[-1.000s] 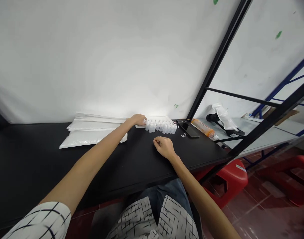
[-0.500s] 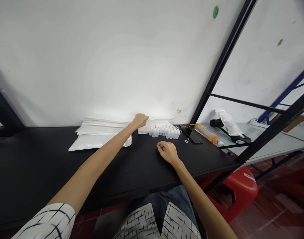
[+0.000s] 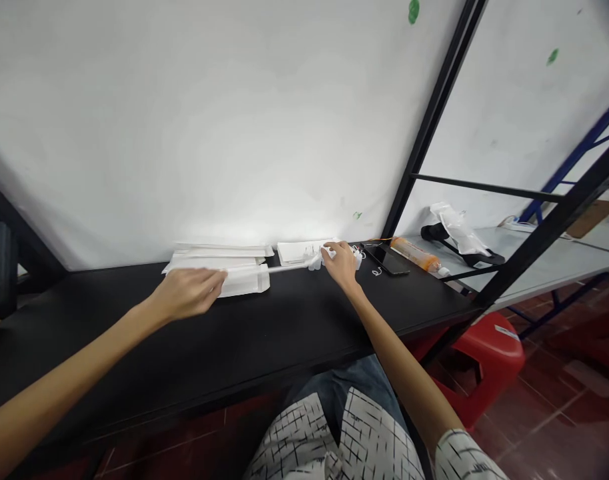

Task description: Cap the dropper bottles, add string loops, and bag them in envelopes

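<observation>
My left hand (image 3: 194, 293), smeared a little by motion, is closed in a pinch on one end of a thin white strip (image 3: 287, 267). The strip stretches across to my right hand (image 3: 340, 263), whose fingers are curled among small translucent white bottles (image 3: 314, 262). White material shows at the right fingertips, but I cannot tell whether it is the strip or a bottle. Below and behind my left hand lie flat white packets (image 3: 244, 281). A white stack of sheets (image 3: 293, 252) rests behind the bottles, against the wall.
A black phone (image 3: 387, 260) lies right of the bottles, near a small white loop (image 3: 377, 272). Beyond it is an orange-labelled bottle (image 3: 415, 255). A black metal frame post (image 3: 424, 147) rises at the right. A red stool (image 3: 494, 353) stands beside the black table (image 3: 284, 333).
My left hand has left the white stack and come left and nearer, with the strip drawn out. My right hand has moved forward from the bare tabletop to the bottles.
</observation>
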A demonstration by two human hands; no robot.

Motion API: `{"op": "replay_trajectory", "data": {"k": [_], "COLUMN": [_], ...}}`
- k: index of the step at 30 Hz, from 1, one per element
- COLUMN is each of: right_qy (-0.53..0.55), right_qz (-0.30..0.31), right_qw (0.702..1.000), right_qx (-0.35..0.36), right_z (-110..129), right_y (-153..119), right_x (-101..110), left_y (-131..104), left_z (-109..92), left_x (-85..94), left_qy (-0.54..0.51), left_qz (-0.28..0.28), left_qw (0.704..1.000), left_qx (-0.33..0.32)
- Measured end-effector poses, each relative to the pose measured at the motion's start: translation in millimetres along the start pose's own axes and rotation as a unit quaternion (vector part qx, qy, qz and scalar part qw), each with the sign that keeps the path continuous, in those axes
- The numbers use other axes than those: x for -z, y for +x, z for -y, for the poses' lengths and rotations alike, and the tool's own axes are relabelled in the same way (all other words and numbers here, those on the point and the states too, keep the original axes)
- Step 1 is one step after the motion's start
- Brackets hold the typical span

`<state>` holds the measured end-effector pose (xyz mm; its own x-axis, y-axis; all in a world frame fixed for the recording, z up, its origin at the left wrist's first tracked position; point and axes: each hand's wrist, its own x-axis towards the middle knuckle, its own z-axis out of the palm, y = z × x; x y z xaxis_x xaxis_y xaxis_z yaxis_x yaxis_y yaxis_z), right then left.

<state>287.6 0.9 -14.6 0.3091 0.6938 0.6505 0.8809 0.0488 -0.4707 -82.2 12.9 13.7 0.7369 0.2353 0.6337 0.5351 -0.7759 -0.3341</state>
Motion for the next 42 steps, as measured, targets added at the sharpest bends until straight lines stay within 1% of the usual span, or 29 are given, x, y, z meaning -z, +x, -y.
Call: {"op": "replay_trajectory", "data": {"k": [1,2,3,4,5,6,8,12,14,16,18,20,22,24,26,29,32,34,36,38,39,40,41,42], "right_qy": [-0.013,-0.026,-0.037,-0.045,-0.051,-0.055,-0.053,-0.002,0.049,0.129,0.241,0.35,0.417,0.44,0.445,0.457,0.462,0.453,0.433,0.409,0.401,0.395,0.387,0.374], "right_qz": [0.013,0.031,0.052,0.072,0.089,0.098,0.096,0.078,0.081,0.094,0.113,0.136,0.18,0.241,0.288,0.315,0.334,0.355,0.402,0.465,0.471,0.453,0.406,0.336], "right_qw": [1.0,0.999,0.998,0.996,0.995,0.994,0.994,0.997,0.995,0.987,0.963,0.924,0.886,0.859,0.839,0.821,0.81,0.806,0.796,0.778,0.78,0.796,0.825,0.862], "right_qx": [-0.005,-0.01,-0.013,-0.014,-0.013,-0.01,-0.001,0.011,0.005,-0.017,-0.046,-0.071,-0.089,-0.105,-0.121,-0.134,-0.138,-0.138,-0.128,-0.103,-0.089,-0.078,-0.069,-0.064], "right_z": [4,8,12,14,16,17,16,6,-1,-6,-9,-7,-2,3,5,5,7,12,20,27,29,29,28,25], "right_y": [4,7,9,9,9,9,8,7,7,7,6,4,0,-3,-5,-5,-8,-14,-22,-28,-29,-28,-25,-21], "right_x": [-5,-9,-13,-16,-18,-20,-21,-16,-11,-4,3,10,15,19,20,20,15,9,3,-2,-4,-5,-6,-6], "left_y": [-21,-38,-50,-57,-58,-54,-36,11,24,26,23,18,16,17,18,19,19,19,20,20,20,20,20,20], "left_z": [-4,-8,-13,-19,-25,-31,-45,-70,-78,-83,-85,-85,-85,-85,-85,-87,-89,-90,-90,-90,-90,-90,-89,-89], "left_x": [2.1,3.4,3.9,3.7,2.4,-0.2,-10.2,-45.3,-61.6,-71.0,-73.3,-71.4,-68.9,-68.3,-69.5,-71.9,-72.5,-72.1,-72.0,-72.3,-72.5,-72.7,-72.8,-72.8], "left_qy": [0.01,0.008,-0.002,-0.011,-0.018,-0.029,-0.053,-0.109,-0.115,-0.122,-0.128,-0.13,-0.131,-0.136,-0.138,-0.136,-0.134,-0.133,-0.133,-0.134,-0.134,-0.134,-0.134,-0.133], "left_qz": [0.004,0.018,0.045,0.062,0.08,0.09,0.119,0.18,0.222,0.237,0.222,0.198,0.181,0.166,0.151,0.128,0.107,0.095,0.087,0.086,0.087,0.088,0.091,0.093], "left_qw": [0.999,0.998,0.997,0.997,0.996,0.995,0.991,0.977,0.966,0.961,0.964,0.97,0.974,0.976,0.977,0.979,0.979,0.978,0.977,0.976,0.976,0.976,0.976,0.975], "left_qx": [-0.034,-0.053,-0.057,-0.051,-0.04,-0.029,-0.003,0.043,0.063,0.07,0.067,0.055,0.042,0.04,0.052,0.08,0.112,0.131,0.143,0.147,0.148,0.149,0.149,0.15]}}
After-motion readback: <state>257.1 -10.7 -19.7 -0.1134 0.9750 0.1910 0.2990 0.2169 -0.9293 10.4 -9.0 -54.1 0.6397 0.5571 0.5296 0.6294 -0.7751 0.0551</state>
